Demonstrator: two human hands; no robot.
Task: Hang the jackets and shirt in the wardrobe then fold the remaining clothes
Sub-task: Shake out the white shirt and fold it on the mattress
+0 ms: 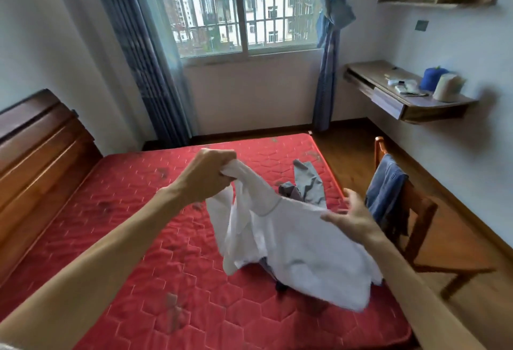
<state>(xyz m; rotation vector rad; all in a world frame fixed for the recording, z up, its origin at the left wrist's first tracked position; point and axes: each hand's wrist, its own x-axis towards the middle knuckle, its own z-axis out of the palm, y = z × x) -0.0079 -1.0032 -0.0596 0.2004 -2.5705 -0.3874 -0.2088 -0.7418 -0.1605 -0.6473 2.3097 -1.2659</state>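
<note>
A white shirt (291,241) hangs above the red mattress (133,224), held up by both hands. My left hand (211,176) is raised and clenched on one bunched corner of it. My right hand (351,215) pinches its upper edge on the right, with the other fingers spread. The shirt's lower part droops onto a dark garment (270,269) that is mostly hidden under it. Grey clothes (308,183) lie crumpled on the mattress behind the shirt. A blue garment (385,191) is draped over the back of a wooden chair (416,210).
A wooden headboard (36,155) stands at the left. The chair sits close to the bed's right side on a wooden floor. A wall-mounted desk (402,99) with small items is at the right; a barred window (241,8) with blue curtains is ahead.
</note>
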